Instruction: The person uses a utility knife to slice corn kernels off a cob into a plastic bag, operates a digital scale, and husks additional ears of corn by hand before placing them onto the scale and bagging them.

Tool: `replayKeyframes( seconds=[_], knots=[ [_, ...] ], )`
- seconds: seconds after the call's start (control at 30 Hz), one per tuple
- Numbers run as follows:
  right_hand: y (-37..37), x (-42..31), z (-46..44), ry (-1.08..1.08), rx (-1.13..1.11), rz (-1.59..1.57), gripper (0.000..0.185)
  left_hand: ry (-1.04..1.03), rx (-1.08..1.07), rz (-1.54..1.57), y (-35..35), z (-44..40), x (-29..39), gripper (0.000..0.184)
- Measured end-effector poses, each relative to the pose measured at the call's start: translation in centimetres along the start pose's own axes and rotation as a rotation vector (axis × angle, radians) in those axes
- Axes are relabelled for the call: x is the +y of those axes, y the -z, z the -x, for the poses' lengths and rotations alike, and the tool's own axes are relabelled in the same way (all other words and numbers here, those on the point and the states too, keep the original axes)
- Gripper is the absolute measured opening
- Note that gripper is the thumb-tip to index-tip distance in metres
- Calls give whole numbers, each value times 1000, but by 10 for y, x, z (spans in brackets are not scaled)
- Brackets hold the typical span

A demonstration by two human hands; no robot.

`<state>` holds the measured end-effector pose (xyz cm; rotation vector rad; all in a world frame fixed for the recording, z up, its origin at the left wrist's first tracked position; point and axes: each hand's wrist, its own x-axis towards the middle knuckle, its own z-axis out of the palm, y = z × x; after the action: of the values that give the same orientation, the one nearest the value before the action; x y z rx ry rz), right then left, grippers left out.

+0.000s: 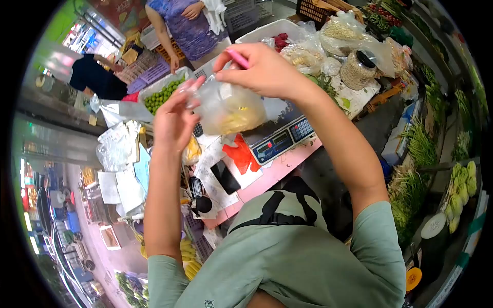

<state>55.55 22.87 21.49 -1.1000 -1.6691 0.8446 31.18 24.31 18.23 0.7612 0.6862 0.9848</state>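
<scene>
Two hands are raised above the counter [252,188], a cloudy plastic bag [233,110] with yellowish contents being held up between them. A pink item [238,58] is pinched in the right hand [257,70], just over the bag's top; the left hand [175,117] is half spread at its left edge, though whether film is gripped there is blurred. The bag's body is slanted from the left fingers down toward the scale [281,142].

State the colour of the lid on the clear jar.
The lid is black, best seen in the head view.
</scene>
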Motion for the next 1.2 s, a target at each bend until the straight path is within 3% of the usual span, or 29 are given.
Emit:
replayKeyframes(
  seconds=[0.03, 0.1, 0.17, 0.2, 0.3, 0.37, 0.43, 0.47, 0.5, 0.57, 0.63, 0.7, 0.77, 0.83, 0.87, 0.9, 0.97, 1.03, 1.1, 1.17, 1.2],
  knots=[
    [3, 0, -2, 20, -87, -72, 21, -14, -18, -66, -23, -8, -12, 45],
    [10, -4, -3, -25, -74, -164, 21, -58, -77, -388, -62, -14, -42, 28],
    [19, 13, -7, -77, -74, -276, 22, 29, -150, -659, -70, -26, -66, 25],
    [27, 28, -8, -178, -96, -303, 28, -167, -125, -825, -67, -36, -80, 32],
    [23, 95, 5, -120, 71, -487, 32, -243, -96, -1060, -56, -60, -89, 33],
    [15, 144, 23, -37, 99, -269, 36, -223, -83, -1099, -48, -70, -101, 32],
    [10, 156, 45, -54, -21, -591, 39, -214, -12, -1119, -38, -79, -118, 30],
    [8, 173, 54, -42, -7, -455, 41, -172, -2, -1097, -52, -78, -118, 25],
    [8, 188, 62, -32, 7, -317, 42, -83, 68, -871, -64, -77, -125, 22],
    [25, 183, 74, -200, -6, -332, 38, -60, 199, -753, -73, -75, -136, 22],
    [28, 195, 83, -188, 14, -266, 35, -19, 308, -704, -78, -76, -145, 19],
    [40, 186, 95, -196, 32, -249, 49, 269, 351, -529, -70, -75, -152, 17],
    [43, 192, 98, -141, 12, -263, 57, 345, 426, -465, -69, -70, -159, 16],
    [49, 198, 95, -157, -246, -195, 55, 481, 328, -549, -66, -66, -163, 18],
    [30, 220, 100, -55, -135, -229, 34, 493, 306, -582, -67, -63, -162, 19],
    [30, 221, 100, -56, -141, -232, 34, 494, 312, -579, -69, -60, -161, 19],
    [32, 223, 96, -183, -323, -180, 16, 391, 236, -656, -72, -56, -158, 19],
    [25, 221, 95, -223, -245, -240, 17, 292, 294, -683, -76, -47, -165, 17],
    [23, 220, 92, -253, -170, -286, 21, -13, 131, -1184, -73, -43, -173, 11],
    [25, 221, 95, -169, -89, -69, 24, 8, 161, -1134, -70, -42, -175, 11],
    [28, 214, 99, -155, -4, -80, 21, 154, 170, -827, -68, -43, -172, 11]
  ],
)
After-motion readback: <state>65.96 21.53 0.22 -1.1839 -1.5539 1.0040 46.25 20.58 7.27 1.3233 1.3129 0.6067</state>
